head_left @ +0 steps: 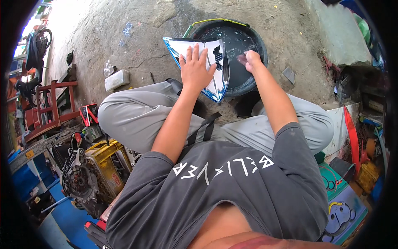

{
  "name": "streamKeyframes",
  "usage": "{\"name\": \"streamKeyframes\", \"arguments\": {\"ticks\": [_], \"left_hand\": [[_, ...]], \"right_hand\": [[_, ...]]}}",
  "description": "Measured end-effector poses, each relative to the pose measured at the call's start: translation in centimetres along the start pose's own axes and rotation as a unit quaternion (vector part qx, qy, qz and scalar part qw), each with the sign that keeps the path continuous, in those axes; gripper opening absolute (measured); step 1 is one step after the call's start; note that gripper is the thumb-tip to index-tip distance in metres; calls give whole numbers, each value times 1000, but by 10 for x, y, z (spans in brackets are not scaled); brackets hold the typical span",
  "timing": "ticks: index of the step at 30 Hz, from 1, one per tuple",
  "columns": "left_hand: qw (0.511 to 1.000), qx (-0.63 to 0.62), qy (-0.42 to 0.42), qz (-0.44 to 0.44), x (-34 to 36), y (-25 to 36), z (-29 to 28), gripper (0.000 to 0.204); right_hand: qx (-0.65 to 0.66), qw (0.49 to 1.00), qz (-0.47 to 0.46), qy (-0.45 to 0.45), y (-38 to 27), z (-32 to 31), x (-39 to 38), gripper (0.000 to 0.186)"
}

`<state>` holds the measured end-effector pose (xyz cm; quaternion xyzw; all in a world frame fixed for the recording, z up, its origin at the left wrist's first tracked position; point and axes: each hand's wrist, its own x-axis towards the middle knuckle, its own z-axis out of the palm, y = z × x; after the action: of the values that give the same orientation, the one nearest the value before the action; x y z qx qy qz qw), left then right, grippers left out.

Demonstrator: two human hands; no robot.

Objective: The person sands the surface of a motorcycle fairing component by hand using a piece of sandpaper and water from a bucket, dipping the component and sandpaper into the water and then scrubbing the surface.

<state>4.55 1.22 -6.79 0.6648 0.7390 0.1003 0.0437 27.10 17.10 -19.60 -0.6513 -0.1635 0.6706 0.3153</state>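
Note:
A glossy, pointed white panel (217, 74) with blue edging and a black graphic leans over the left side of a dark bucket (258, 41). My left hand (195, 68) lies on the panel's face, open, fingers spread. Grayish water (230, 41) fills much of the bucket, whose yellow-and-green handle (215, 20) rests over the far rim. My right hand (251, 61) is in the bucket at the right of the panel; its fingertips are blurred at the water, so I cannot tell whether they hold anything.
Concrete floor (137, 54) surrounds the bucket, with a pale block (117, 80) and gray scrap (289, 74). A red wooden frame (54, 99), engine parts (81, 178) and a yellow crate (105, 166) crowd my left; tool cases (340, 220) and a red panel (352, 141) lie right.

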Motion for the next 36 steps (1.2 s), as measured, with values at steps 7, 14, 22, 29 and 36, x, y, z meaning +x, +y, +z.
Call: {"name": "streamKeyframes", "arguments": {"ticks": [7, 14, 22, 29, 36], "left_hand": [[1000, 12, -6, -2, -2, -3, 1, 74], [990, 59, -125, -11, 15, 13, -9, 78], [998, 38, -48, 16, 15, 10, 3, 80], [994, -78, 64, 41, 17, 2, 16, 48], [971, -193, 143, 1, 22, -9, 3, 39]], "right_hand": [[98, 956, 14, -274, -56, 44, -80, 18], [-123, 925, -110, -341, -75, 94, -158, 14], [-164, 960, -123, -192, -61, 49, -81, 11], [-144, 987, -54, -35, -8, -14, 0, 12], [102, 978, 115, -138, -15, 5, -26, 25]]}}
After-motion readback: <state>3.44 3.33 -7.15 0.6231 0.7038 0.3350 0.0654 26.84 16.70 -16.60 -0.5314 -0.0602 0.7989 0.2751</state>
